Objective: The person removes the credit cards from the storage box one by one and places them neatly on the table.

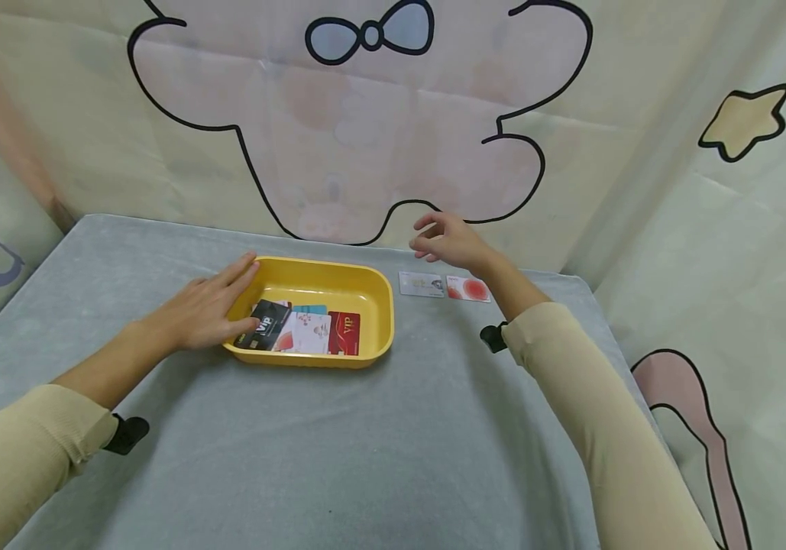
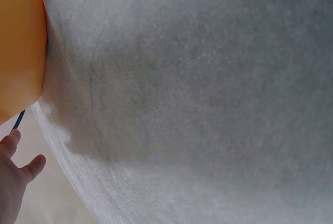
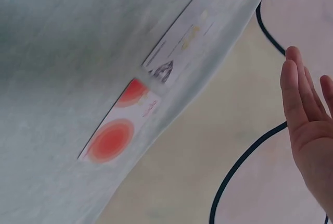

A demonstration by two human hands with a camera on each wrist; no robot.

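A yellow plastic basket (image 1: 372,336) holds several cards, among them a black VIP card (image 1: 269,322), a white card (image 1: 312,333) and a red VIP card (image 1: 344,334). My left hand (image 1: 210,309) lies over the basket's left end, fingers extended along the rim and thumb reaching over the black card. To the basket's right, a silvery card (image 1: 420,285) and a white card with red circles (image 1: 467,289) lie side by side on the cloth. Above them hovers my right hand (image 1: 451,243), its fingers loosely extended around nothing; the right wrist view shows both cards (image 3: 112,139) apart from it.
A grey cloth (image 1: 338,451) covers the table. Behind its far edge hangs a pale curtain (image 1: 379,137) with cartoon outlines, and another patterned curtain (image 1: 729,229) stands at the right. A blue-tinted card (image 1: 309,309) shows partly under others in the basket.
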